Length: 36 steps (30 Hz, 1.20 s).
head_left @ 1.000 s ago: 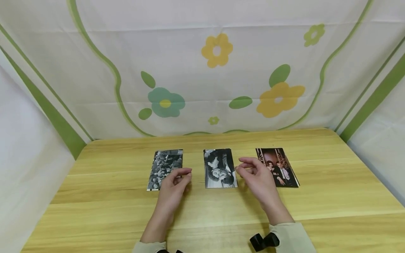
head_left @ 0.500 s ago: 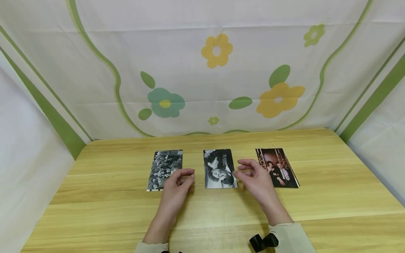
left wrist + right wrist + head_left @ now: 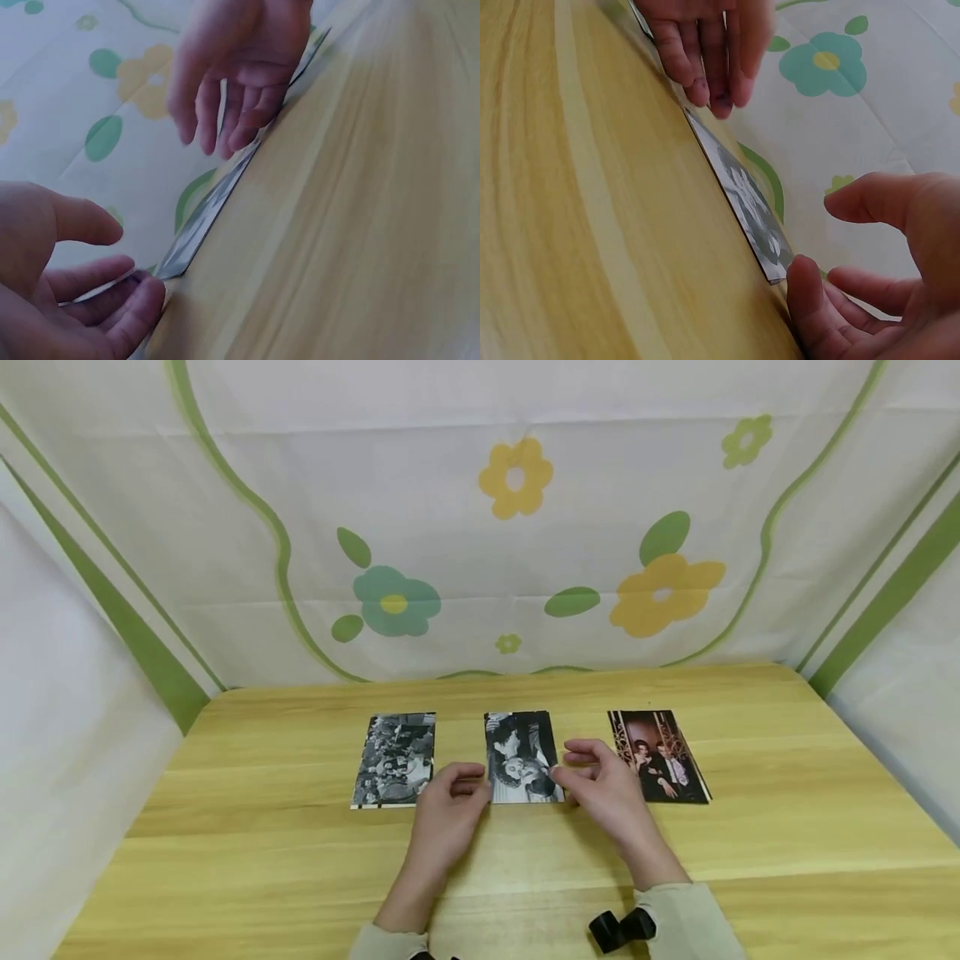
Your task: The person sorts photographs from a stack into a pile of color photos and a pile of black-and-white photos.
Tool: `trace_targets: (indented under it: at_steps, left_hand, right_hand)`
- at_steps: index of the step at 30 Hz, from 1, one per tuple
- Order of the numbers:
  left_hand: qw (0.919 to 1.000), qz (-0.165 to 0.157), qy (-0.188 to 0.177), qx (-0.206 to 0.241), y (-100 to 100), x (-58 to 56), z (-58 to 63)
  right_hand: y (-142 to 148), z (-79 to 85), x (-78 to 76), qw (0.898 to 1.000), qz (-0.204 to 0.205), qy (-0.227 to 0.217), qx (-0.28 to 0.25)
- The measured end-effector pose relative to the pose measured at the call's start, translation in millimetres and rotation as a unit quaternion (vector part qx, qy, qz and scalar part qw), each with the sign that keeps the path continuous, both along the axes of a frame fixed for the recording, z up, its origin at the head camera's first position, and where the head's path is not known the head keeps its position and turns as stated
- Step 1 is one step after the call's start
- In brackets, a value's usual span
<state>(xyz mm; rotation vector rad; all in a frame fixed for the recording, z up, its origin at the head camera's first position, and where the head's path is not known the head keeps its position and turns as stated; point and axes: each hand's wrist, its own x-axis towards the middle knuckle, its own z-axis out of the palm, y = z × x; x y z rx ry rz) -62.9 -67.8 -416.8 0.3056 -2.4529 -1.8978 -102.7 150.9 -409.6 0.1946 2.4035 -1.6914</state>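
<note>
Three piles of photo prints lie in a row: a black-and-white crowd photo (image 3: 393, 760) at left, a black-and-white close-up photo (image 3: 519, 747) in the middle, and a colour photo of two figures (image 3: 662, 756) at right. My left hand (image 3: 446, 814) has its fingertips right at the middle photo's left edge. At the opposite edge is my right hand (image 3: 611, 793), fingers loosely bent and its thumb overlapping the print in the head view. In both wrist views the thumbs stand apart from the fingers, and the middle photo (image 3: 746, 202) lies flat between the hands.
The wooden table (image 3: 262, 852) runs back to a white cloth (image 3: 450, 527) printed with flowers, which also hangs at both sides. A black strap piece (image 3: 621, 931) sits at the right sleeve.
My left hand has moved right, from the left crowd photo to the middle photo's left edge. My right hand has shifted only slightly left. The photos lie where they were.
</note>
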Motion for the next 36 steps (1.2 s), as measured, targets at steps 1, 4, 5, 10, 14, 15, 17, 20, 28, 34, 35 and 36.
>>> trace_targets:
  at_steps: [1,4,5,10,14,15,17,20,28,34,35,36]
  left_hand:
    - [1.0000,0.001,0.004,-0.006,3.8,0.1,-0.9]
    - [0.9994,0.020,0.021,-0.020,12.4,-0.4,-3.5]
    - [0.9989,0.028,0.027,-0.026,15.0,-0.8,-4.0]
    - [0.9956,0.039,0.040,-0.075,21.8,-4.8,-7.8]
    - [0.9927,0.031,0.043,-0.108,26.1,-7.8,-11.6]
    - [0.9917,0.030,0.044,-0.117,26.9,-8.3,-12.6]
    - [0.9896,0.028,0.048,-0.133,28.2,-8.7,-14.0]
    - [0.9874,0.028,0.052,-0.147,29.0,-8.8,-16.1]
    - [0.9884,0.026,0.043,-0.143,27.1,-8.0,-14.2]
    - [0.9886,0.014,0.047,-0.143,23.9,-8.9,-13.0]
    - [0.9888,0.013,0.048,-0.141,23.7,-9.2,-13.7]
    - [0.9891,0.013,0.049,-0.138,23.7,-9.5,-14.3]
  right_hand:
    - [0.9,-0.7,0.5,1.000,0.000,-0.004,0.000]
    - [2.3,-2.4,1.0,1.000,0.001,-0.009,-0.009]
    - [2.6,-2.8,1.0,1.000,0.003,-0.009,-0.011]
    - [-1.2,-4.0,0.5,1.000,0.005,-0.004,-0.001]
    - [-2.2,-4.0,0.8,1.000,0.003,0.000,0.002]
    - [-2.2,-4.0,0.9,1.000,0.003,0.001,0.003]
    - [-2.3,-3.8,1.4,1.000,0.004,0.003,0.007]
    - [-3.1,-3.5,2.5,1.000,0.007,0.007,0.018]
    - [-5.5,-4.8,2.4,1.000,0.006,0.016,0.024]
    - [-5.9,-4.8,0.7,1.000,0.011,0.010,0.028]
    - [-5.7,-4.7,0.8,1.000,0.011,0.008,0.028]
    - [-5.5,-4.8,0.8,1.000,0.011,0.006,0.026]
